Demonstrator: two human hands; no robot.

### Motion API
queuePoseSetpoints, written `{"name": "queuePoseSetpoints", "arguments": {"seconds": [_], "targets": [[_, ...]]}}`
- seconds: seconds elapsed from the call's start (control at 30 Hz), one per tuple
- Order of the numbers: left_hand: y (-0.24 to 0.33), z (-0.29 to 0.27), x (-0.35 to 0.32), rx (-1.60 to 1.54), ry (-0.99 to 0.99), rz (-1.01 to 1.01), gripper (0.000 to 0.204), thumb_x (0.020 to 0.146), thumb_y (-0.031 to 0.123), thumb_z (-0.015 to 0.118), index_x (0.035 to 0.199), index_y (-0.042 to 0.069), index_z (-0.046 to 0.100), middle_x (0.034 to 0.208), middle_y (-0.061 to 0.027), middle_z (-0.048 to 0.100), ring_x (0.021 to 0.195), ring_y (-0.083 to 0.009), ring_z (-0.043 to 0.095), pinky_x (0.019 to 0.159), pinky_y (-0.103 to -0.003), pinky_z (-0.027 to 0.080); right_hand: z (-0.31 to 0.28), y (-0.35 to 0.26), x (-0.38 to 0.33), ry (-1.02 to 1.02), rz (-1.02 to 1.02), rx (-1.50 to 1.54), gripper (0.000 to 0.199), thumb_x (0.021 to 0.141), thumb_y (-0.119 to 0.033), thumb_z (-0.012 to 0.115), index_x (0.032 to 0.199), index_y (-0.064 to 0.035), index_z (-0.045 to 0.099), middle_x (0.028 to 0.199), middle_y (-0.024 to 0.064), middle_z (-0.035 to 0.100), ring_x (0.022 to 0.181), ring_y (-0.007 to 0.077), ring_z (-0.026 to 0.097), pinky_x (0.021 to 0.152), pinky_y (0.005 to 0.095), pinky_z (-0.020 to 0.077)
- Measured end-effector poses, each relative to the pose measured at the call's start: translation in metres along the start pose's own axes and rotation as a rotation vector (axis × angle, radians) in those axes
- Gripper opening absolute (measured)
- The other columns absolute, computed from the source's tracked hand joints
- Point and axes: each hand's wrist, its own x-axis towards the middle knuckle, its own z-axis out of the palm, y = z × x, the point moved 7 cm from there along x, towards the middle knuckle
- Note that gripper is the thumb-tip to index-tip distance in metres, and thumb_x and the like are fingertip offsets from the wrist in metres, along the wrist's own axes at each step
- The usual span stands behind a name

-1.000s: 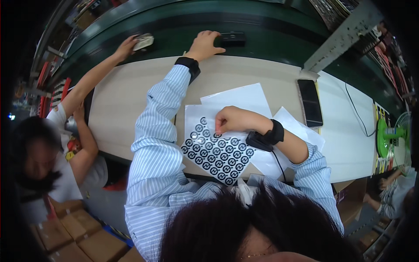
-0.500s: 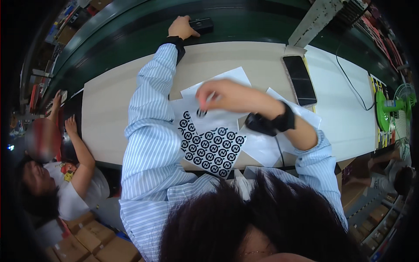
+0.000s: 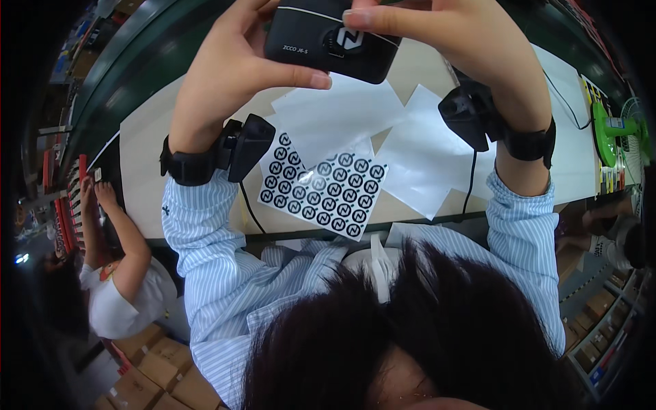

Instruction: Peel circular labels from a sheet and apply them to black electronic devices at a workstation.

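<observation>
Both my hands are raised close to the camera around a small black box-shaped device (image 3: 321,37). My left hand (image 3: 236,65) grips its left side, thumb under its lower edge. My right hand (image 3: 451,34) comes over its top right, with a fingertip pressed on a round black sticker on the device's face. Below them on the table lies a sheet of round black stickers (image 3: 322,188), with several spots peeled bare. Black wrist-worn units sit on both my forearms.
White backing sheets (image 3: 417,157) lie spread on the beige table (image 3: 143,171). A dark green conveyor (image 3: 130,61) runs behind it. A green fan (image 3: 611,126) stands at the right. Another person (image 3: 116,273) sits at the left, near cardboard boxes (image 3: 147,372).
My left hand brought the black device from the conveyor up near the camera. My right hand left the sticker sheet and now presses on the device's face. The person at the left pulled their arm back.
</observation>
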Motion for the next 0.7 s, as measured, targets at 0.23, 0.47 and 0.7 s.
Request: {"name": "queuePoseSetpoints", "arguments": {"seconds": [0.23, 0.47, 0.7], "targets": [[0.004, -0.002, -0.020, 0.190, 0.213, -0.272, 0.074, 0.043, -0.005, 0.080, 0.107, 0.004, 0.044, 0.097, -0.0024, 0.050, 0.092, -0.0120, 0.049, 0.082, -0.024, 0.041, 0.006, -0.005, -0.007, 0.019, 0.051, -0.064, 0.017, 0.074, -0.012, 0.065, 0.073, 0.0033, 0.059, 0.085, 0.0107, 0.060, 0.067, 0.0116, 0.055, 0.063, 0.0224, 0.0447], [0.002, 0.001, -0.026, 0.171, 0.279, -0.265, 0.075, 0.042, -0.005, 0.080, 0.107, 0.005, 0.044, 0.096, -0.0021, 0.050, 0.091, -0.0121, 0.050, 0.082, -0.024, 0.041, 0.010, -0.005, -0.011, 0.066, 0.075, -0.106, 0.017, 0.073, -0.012, 0.065, 0.071, 0.0036, 0.060, 0.077, 0.0091, 0.061, 0.066, 0.0114, 0.055, 0.060, 0.0226, 0.0442], [0.002, -0.006, -0.033, 0.153, 0.348, -0.207, 0.075, 0.040, -0.005, 0.080, 0.106, 0.005, 0.044, 0.096, -0.0023, 0.050, 0.090, -0.0127, 0.051, 0.081, -0.024, 0.042, 0.018, -0.011, -0.009, 0.075, -0.070, -0.161, 0.017, 0.072, -0.012, 0.066, 0.070, 0.0035, 0.059, 0.081, 0.0109, 0.061, 0.066, 0.0134, 0.056, 0.059, 0.0240, 0.0450]]}}
